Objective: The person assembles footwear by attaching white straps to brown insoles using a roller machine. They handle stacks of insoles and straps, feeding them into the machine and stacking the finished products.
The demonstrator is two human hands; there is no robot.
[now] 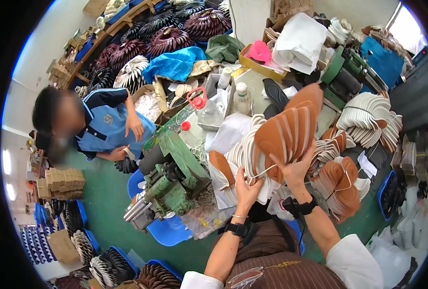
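In front of me is a fanned stack of brown shoe insoles [284, 137] with pale undersides, tilted up above the worktable. My right hand [296, 166] grips the stack's lower right side. Against the stack's lower left, my left hand [247, 189] is closed with the thumb and fingers bent. A thin white tie [264, 172] runs between the two hands across the insoles. Whether it circles the whole stack is hidden. Just left of the stack, more pale insoles [222, 168] with brown tops lie on white paper.
A green machine [175, 168] stands at my left, above a blue tub [170, 231]. Tied insole bundles [337, 185] lie to the right. Beyond are bottles [243, 96], a black insole [275, 94] and a yellow box [260, 65]. Another person [105, 120] in a blue shirt is at the left.
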